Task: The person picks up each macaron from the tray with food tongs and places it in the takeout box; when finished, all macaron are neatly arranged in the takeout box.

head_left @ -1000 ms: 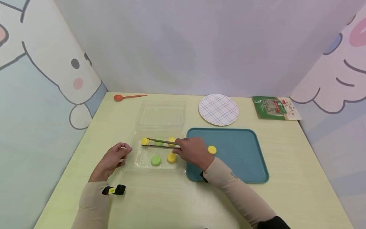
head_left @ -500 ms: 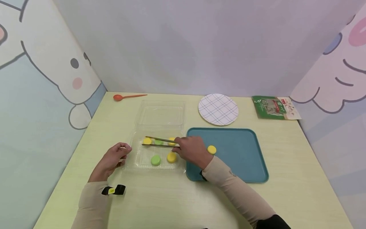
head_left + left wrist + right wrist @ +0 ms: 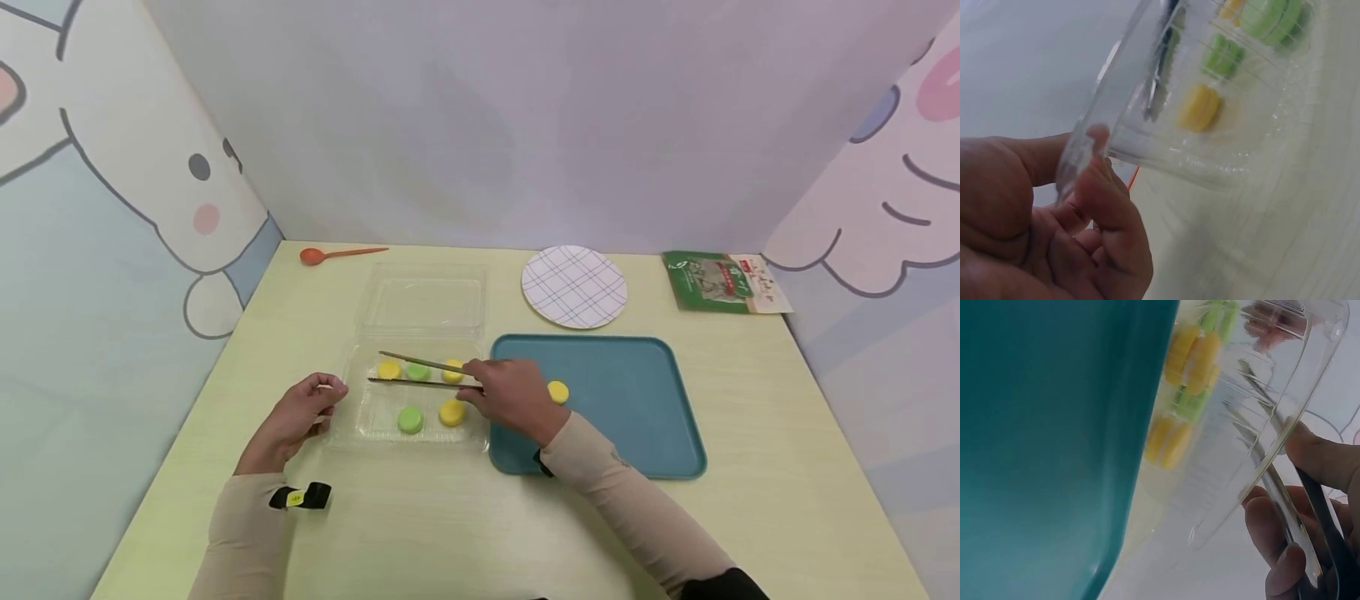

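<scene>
My right hand [image 3: 513, 396] holds metal tongs [image 3: 427, 362] over a clear plastic hinged container [image 3: 378, 421]. The tongs' tips are spread apart, with a yellow macaron [image 3: 388, 369] lying between them in the container's back left. Beside it sit a green macaron [image 3: 417, 372] and another yellow macaron [image 3: 452, 372]. A second green macaron [image 3: 410, 419] and a yellow macaron [image 3: 452, 412] make up the front row. My left hand [image 3: 296, 417] pinches the container's left rim; the left wrist view shows that rim [image 3: 1075, 150] between thumb and fingers.
A blue tray [image 3: 630, 417] stands right of the container, bearing one yellow macaron [image 3: 557, 392], partly behind my right wrist. The container's lid [image 3: 423, 304] lies folded back. Along the back are an orange spoon [image 3: 330, 254], a checked plate [image 3: 574, 287] and a green food packet [image 3: 720, 283].
The tongs have spread and let go of the yellow macaron, which now lies in the container's back left. My right hand has shifted slightly right; my left hand stays at the rim.
</scene>
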{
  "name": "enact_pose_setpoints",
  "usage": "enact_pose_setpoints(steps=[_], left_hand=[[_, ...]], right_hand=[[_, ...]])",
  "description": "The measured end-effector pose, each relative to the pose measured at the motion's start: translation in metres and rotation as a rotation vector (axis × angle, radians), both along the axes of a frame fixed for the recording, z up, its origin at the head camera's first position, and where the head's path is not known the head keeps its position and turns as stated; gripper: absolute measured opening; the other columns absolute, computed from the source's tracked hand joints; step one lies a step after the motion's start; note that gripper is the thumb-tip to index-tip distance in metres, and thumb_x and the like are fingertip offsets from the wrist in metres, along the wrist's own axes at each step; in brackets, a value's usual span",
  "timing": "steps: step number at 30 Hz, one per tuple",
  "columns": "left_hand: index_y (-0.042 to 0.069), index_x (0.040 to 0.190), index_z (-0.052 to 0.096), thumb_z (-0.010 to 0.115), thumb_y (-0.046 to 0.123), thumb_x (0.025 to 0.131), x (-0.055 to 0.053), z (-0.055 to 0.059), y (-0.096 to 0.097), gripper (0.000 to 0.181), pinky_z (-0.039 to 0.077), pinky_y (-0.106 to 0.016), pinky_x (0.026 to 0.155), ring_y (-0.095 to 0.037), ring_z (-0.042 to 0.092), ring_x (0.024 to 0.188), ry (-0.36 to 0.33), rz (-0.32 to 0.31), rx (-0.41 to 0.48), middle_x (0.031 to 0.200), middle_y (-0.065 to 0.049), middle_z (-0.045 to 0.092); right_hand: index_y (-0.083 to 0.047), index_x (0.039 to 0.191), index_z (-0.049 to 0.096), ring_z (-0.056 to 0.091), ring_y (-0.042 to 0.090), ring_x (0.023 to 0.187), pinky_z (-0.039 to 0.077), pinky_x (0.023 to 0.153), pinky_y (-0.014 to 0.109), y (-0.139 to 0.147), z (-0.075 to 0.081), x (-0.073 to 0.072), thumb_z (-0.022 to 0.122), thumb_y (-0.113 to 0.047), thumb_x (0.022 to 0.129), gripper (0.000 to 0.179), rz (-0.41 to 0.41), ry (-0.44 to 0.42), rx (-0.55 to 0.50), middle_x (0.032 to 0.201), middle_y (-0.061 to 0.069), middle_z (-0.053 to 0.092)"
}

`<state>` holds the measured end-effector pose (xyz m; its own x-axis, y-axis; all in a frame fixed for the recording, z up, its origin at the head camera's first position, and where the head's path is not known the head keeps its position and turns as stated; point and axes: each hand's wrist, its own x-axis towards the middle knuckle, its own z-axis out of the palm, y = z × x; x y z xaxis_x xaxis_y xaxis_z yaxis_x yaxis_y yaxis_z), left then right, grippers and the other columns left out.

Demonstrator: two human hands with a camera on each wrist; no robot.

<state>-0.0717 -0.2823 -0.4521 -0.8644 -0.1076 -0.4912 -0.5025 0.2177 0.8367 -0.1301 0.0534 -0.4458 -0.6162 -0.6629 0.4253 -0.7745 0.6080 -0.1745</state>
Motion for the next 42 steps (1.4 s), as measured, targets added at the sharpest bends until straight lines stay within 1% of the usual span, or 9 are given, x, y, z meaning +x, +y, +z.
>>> enact_pose_setpoints(steps=[8,14,18,24,27,32,36,39,42], left_hand=[[0.008,0.116,0.051,0.056,0.025,0.106,-0.003,-0.003,-0.001,0.021,0.043,-0.029,0.063,-0.015,0.048,0.072,-0.008,0.002,-0.006,0.089,-0.003,0.047],[0.008,0.117,0.051,0.056,0.025,0.105,-0.002,-0.003,-0.001,0.021,0.043,-0.030,0.063,-0.015,0.048,0.072,-0.015,0.006,-0.009,0.088,-0.003,0.047],[0.008,0.116,0.051,0.055,0.025,0.106,-0.003,-0.006,-0.002,0.021,0.043,-0.029,0.062,-0.015,0.047,0.071,-0.013,0.006,-0.004,0.087,-0.002,0.047],[0.008,0.116,0.051,0.054,0.024,0.106,-0.003,-0.007,-0.004,0.019,0.042,-0.030,0.062,-0.015,0.047,0.071,-0.009,0.002,0.006,0.087,-0.002,0.047],[0.008,0.116,0.051,0.055,0.025,0.106,-0.002,-0.006,-0.003,0.021,0.042,-0.030,0.063,-0.015,0.047,0.071,-0.008,0.000,0.002,0.087,-0.002,0.047],[0.008,0.115,0.051,0.057,0.028,0.105,0.000,-0.003,-0.002,0.023,0.042,-0.029,0.063,-0.015,0.047,0.072,-0.006,0.000,-0.005,0.086,-0.002,0.047],[0.009,0.114,0.051,0.057,0.028,0.104,0.000,-0.004,-0.002,0.023,0.042,-0.029,0.064,-0.014,0.047,0.072,-0.007,0.001,-0.008,0.087,-0.002,0.047],[0.009,0.115,0.052,0.058,0.029,0.104,0.000,-0.005,-0.002,0.024,0.042,-0.029,0.063,-0.015,0.047,0.073,-0.006,-0.001,-0.004,0.087,-0.002,0.047],[0.009,0.115,0.052,0.058,0.029,0.104,0.001,-0.004,-0.002,0.023,0.042,-0.030,0.063,-0.015,0.047,0.073,-0.006,0.000,0.000,0.087,-0.001,0.047]], right_hand=[[-0.014,0.105,0.073,0.060,0.010,0.056,0.042,0.044,0.028,0.013,-0.002,0.001,0.086,-0.038,0.079,0.037,-0.014,0.018,-0.056,0.075,-0.005,0.069],[-0.013,0.105,0.074,0.063,0.010,0.058,0.043,0.045,0.029,0.022,-0.004,0.004,0.086,-0.037,0.079,0.037,-0.021,-0.021,-0.083,0.080,-0.003,0.072],[-0.012,0.104,0.074,0.064,0.011,0.060,0.045,0.047,0.029,0.028,-0.005,0.006,0.088,-0.034,0.078,0.036,-0.024,-0.042,-0.128,0.081,-0.001,0.073],[-0.012,0.104,0.074,0.065,0.011,0.062,0.046,0.047,0.029,0.039,-0.007,0.010,0.090,-0.031,0.075,0.038,-0.017,-0.038,-0.174,0.080,0.000,0.073],[-0.012,0.106,0.074,0.065,0.011,0.061,0.046,0.047,0.028,0.045,-0.009,0.011,0.091,-0.031,0.074,0.041,-0.018,-0.029,-0.189,0.080,0.001,0.073],[-0.014,0.108,0.074,0.063,0.008,0.059,0.047,0.048,0.027,0.054,-0.011,0.013,0.091,-0.031,0.073,0.042,-0.032,-0.028,-0.200,0.078,-0.001,0.072],[-0.015,0.108,0.075,0.062,0.007,0.058,0.046,0.048,0.027,0.061,-0.009,0.016,0.091,-0.031,0.073,0.042,-0.045,-0.032,-0.200,0.078,-0.003,0.072],[-0.014,0.109,0.075,0.063,0.007,0.060,0.047,0.049,0.027,0.066,-0.006,0.018,0.091,-0.029,0.074,0.041,-0.056,-0.042,-0.205,0.078,-0.002,0.073],[-0.013,0.108,0.075,0.060,0.006,0.058,0.046,0.049,0.027,0.073,-0.003,0.019,0.091,-0.028,0.073,0.041,-0.073,-0.043,-0.202,0.075,-0.003,0.070]])
